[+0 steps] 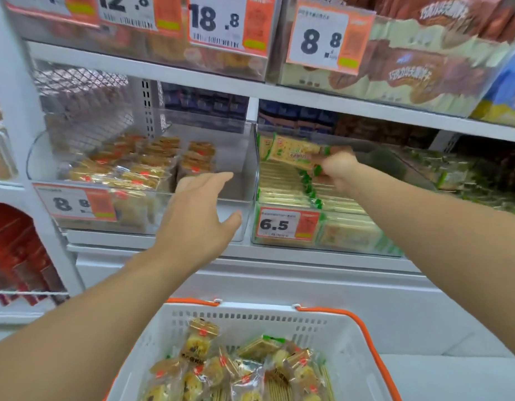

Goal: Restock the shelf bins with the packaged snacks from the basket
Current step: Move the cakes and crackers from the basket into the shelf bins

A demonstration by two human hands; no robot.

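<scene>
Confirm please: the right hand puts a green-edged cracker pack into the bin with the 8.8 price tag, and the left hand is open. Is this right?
Only the bin is wrong. The head view shows the right hand holding the green-edged cracker pack over the bin with the 6.5 price tag, not 8.8. The left hand is open, as you say.

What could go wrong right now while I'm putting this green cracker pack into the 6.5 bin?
The green cracker pack in your right hand sits high above an already full 6.5 bin, so it may slide off the stack. Your open left hand is near the 8.8 bin and could nudge it.
</scene>
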